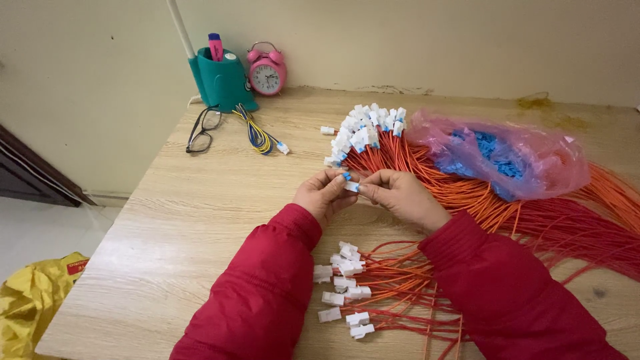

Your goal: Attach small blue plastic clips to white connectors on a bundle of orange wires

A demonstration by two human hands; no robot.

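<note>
My left hand (325,194) and my right hand (399,194) meet over the middle of the wooden table (180,220). Together they pinch one small white connector with a blue clip (351,183) between the fingertips. Just beyond them lies a fanned bundle of orange wires with white connectors (363,130). A second, looser group of white-tipped orange wires (350,280) rests between my red sleeves near the front edge.
A pink plastic bag of blue clips (497,157) sits at the right over long orange wires. At the back left stand a teal pen holder (223,77), a pink alarm clock (267,70), black glasses (202,130) and a yellow-blue cable (259,137). A yellow bag (30,300) lies on the floor.
</note>
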